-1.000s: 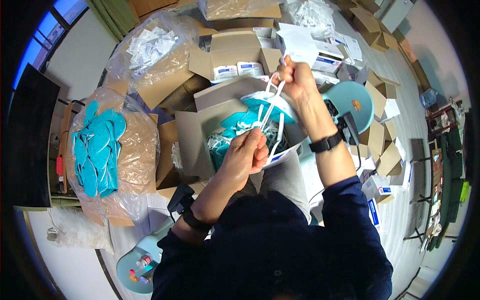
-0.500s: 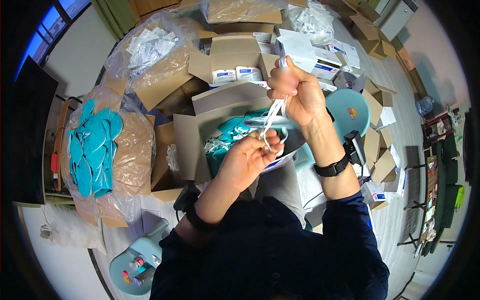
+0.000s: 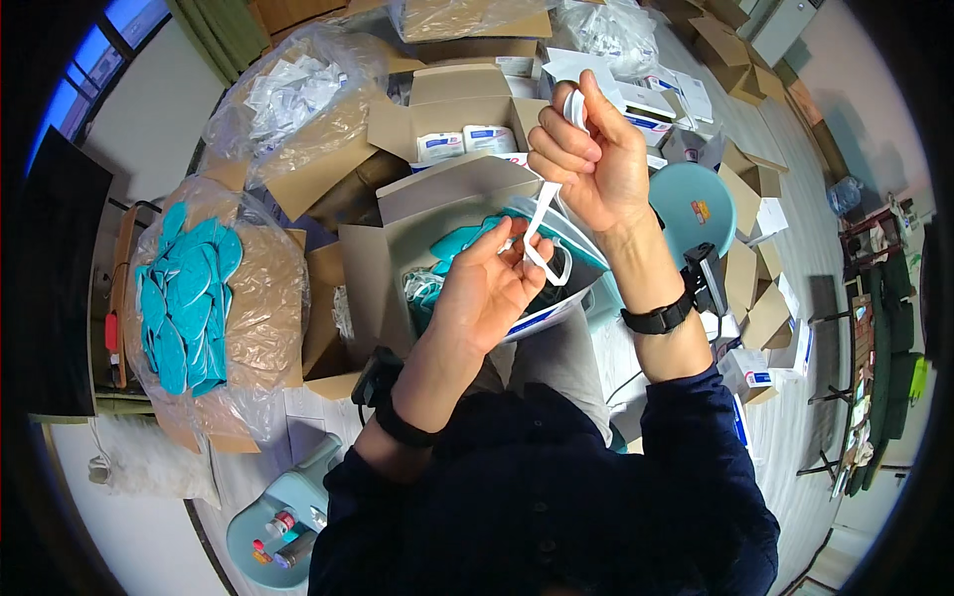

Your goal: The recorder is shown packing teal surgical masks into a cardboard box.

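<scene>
A narrow white strap (image 3: pixel 540 213) runs between my two hands above an open cardboard box (image 3: pixel 373 288). My right hand (image 3: pixel 606 169), higher up, is closed round a folded part of the strap. Lower and to the left, my left hand (image 3: pixel 477 293) has its fingers partly curled, with the strap held at the fingertips. A small loop of it hangs beside the left thumb. Inside the box, below the hands, lie teal flat pieces (image 3: pixel 462 241) and a bundle of white cords (image 3: pixel 424 286). My left hand and forearm hide part of the contents.
Left of the box, a heap of teal oval pads (image 3: pixel 189 298) rests on a plastic-lined carton. Behind stand a box with white packets (image 3: pixel 487 139) and a clear bag of white packets (image 3: pixel 288 99). A blue-green stool (image 3: pixel 696 189) is at the right, another (image 3: pixel 258 526) at the lower left.
My right hand has turned slightly, its thumb now pointing up. My left fingers have spread and shifted a little left, and the strap loop shows more plainly.
</scene>
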`<state>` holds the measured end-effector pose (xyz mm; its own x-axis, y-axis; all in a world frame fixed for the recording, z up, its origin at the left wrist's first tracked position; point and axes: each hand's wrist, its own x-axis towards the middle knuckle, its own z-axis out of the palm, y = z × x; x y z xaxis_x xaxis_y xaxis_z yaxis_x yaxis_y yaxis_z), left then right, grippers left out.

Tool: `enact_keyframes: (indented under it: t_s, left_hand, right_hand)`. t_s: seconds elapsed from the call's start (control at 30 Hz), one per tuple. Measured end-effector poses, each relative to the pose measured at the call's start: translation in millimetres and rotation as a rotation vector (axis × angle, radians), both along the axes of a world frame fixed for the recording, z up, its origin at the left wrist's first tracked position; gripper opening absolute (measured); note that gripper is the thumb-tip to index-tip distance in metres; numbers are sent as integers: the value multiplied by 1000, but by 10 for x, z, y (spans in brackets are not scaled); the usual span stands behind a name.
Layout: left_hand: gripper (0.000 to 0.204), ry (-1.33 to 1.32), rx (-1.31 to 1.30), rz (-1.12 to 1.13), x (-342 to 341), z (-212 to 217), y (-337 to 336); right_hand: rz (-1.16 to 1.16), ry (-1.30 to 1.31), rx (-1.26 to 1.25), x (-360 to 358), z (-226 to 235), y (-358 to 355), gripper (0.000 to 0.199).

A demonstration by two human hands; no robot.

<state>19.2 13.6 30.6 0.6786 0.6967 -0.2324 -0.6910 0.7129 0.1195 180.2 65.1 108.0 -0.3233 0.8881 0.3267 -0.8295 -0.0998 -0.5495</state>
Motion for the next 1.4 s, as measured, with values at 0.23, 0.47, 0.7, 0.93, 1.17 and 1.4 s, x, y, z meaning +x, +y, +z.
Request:
enact_keyframes:
  t_s: [0.23, 0.47, 0.7, 0.93, 1.17, 1.4]
  left_hand:
    - [18, 269, 80, 92, 108, 13, -6]
    - [25, 378, 31, 216, 19, -239, 154]
    - [18, 211, -115, 124, 179, -185, 252]
    - [15, 268, -185, 72, 200, -134, 215]
    - [16, 313, -152, 91, 127, -316, 264]
    - [15, 375, -171, 139, 59, -304, 283]
  right_hand:
    - [-30, 6, -30, 74, -12, 17, 41]
    - [72, -347, -144, -21, -95, 111, 38]
    - [74, -391, -68, 202, 370, 321, 37]
    - [-59, -1103, -106, 158, 539, 249, 37]
    - [-138, -741, -165, 432, 591, 333, 34]
    - [-87, -431, -189, 644, 580, 372, 32]
